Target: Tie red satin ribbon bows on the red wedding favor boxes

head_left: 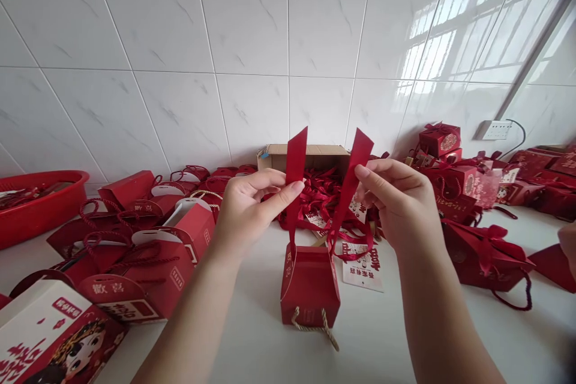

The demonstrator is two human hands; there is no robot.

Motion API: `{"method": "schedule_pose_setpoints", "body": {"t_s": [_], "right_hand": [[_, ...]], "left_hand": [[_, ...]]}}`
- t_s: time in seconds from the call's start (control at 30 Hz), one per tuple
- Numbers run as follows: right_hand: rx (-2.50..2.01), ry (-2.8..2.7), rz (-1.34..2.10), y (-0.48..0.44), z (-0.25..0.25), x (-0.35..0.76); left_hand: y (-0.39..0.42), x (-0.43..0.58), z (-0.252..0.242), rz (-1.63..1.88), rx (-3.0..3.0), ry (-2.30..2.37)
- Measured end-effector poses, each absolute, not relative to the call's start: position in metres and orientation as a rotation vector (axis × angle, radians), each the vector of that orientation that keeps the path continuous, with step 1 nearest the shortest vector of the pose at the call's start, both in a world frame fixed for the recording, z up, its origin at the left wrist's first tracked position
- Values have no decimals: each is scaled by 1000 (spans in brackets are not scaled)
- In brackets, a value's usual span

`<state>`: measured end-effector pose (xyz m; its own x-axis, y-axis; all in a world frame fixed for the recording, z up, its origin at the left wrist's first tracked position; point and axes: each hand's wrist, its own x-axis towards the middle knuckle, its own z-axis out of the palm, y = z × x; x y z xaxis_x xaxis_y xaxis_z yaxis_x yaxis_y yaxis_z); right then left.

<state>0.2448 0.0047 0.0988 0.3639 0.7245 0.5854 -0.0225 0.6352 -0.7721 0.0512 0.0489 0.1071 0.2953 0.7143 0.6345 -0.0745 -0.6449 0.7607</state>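
Ribbon tails (296, 156) run upright from red box (310, 294) lying below, between left hand (252, 204) and right hand (400, 198); hands apart, each pinching one tail, left nearer box.

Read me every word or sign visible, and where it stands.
"歡喜": front-left red gift box.
"歡喜": red gift box behind.
Possibly "吾家有喜": front white tag.
Too small, blurred or cut off: centre gift box, cartoon-printed gift box, right-hand gift boxes.
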Motion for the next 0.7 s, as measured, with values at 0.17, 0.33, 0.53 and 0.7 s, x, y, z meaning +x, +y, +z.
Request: {"method": "schedule_pose_setpoints", "body": {"t_s": [0.17,0.33,0.53,0.7], "right_hand": [[-755,-1105,519,4,100,245],[-745,-1115,509,5,101,244],[-754,-1139,491,4,101,243],[-768,-1161,469,4,100,243]], "left_hand": [[48,51,107,1492,1841,603],[48,52,108,1517,1837,610],[46,51,108,1482,1848,605],[47,51,107,1459,1854,584]]}}
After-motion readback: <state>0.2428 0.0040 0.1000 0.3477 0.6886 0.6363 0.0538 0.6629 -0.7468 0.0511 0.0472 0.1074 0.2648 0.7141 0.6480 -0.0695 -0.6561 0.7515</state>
